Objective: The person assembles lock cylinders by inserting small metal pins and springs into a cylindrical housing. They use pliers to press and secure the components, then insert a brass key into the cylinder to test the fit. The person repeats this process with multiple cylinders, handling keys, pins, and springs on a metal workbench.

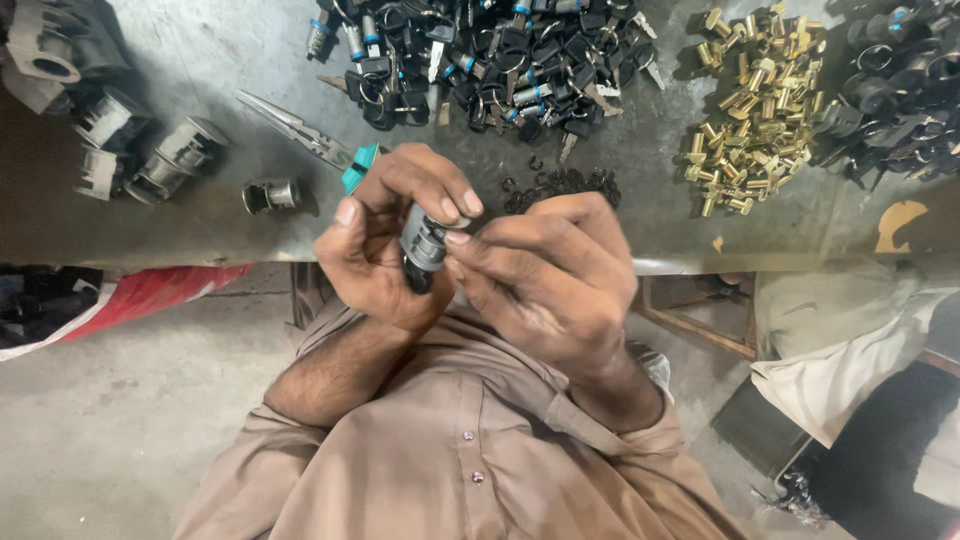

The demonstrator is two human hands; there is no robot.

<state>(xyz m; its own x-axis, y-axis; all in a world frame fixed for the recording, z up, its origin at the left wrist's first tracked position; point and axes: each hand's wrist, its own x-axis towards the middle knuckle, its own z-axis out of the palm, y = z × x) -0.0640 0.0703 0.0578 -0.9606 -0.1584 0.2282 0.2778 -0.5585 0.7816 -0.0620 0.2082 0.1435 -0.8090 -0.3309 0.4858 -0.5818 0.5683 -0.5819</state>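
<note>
1. Grey metal housings and pliers are laid on the surface.
2. A lock cylinder is gripped above the surface edge by the left hand and right hand.
3. Brass parts are heaped farther right.

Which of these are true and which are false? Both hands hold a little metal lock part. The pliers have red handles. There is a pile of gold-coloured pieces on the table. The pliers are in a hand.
1. Both hands hold a small metal lock part: true. The left hand and right hand grip the grey lock cylinder together.
2. The pliers have red handles: false. The pliers have teal handles.
3. A pile of gold-coloured pieces lies on the table: true. The brass pieces lie on the table.
4. The pliers are in a hand: false. They lie on the table behind the left hand.
</note>
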